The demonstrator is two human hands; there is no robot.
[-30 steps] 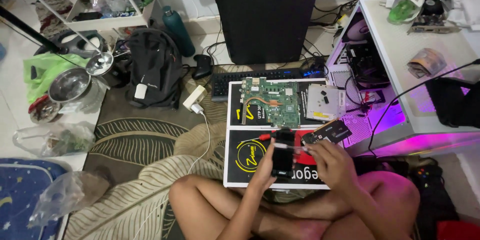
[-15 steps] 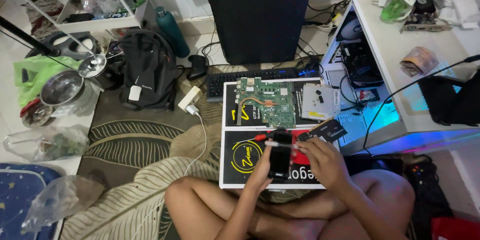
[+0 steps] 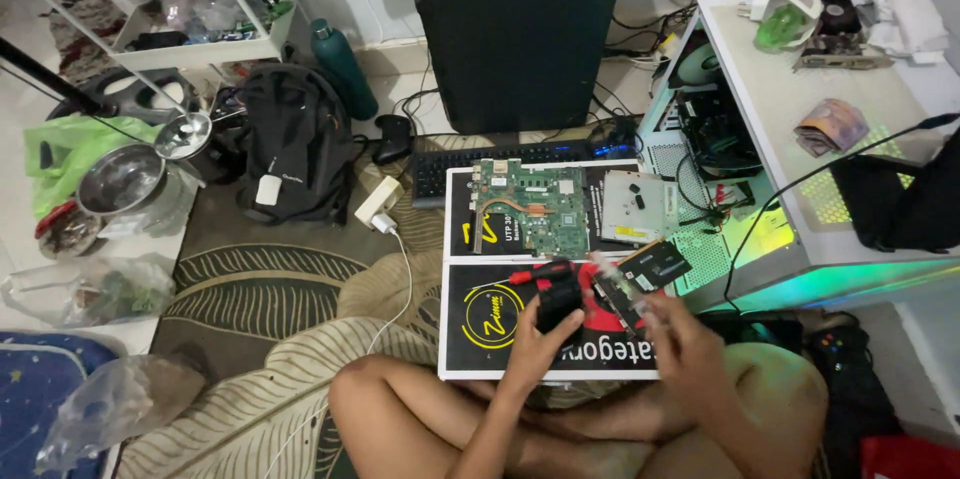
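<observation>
Left hand: curled around a small black boxy part, chunky and matte, held over the near cardboard box.
Right hand: fingers pinch a thin black card, flat and rigid, tilted; a red-handled screwdriver lies just left.
Far side: green circuit board with a copper pipe, bare and studded, on a second box.
Risk: the tilted card, pinched only at its near end, may slip and strike the bare board; loose screws could roll into the woven rug.
</observation>
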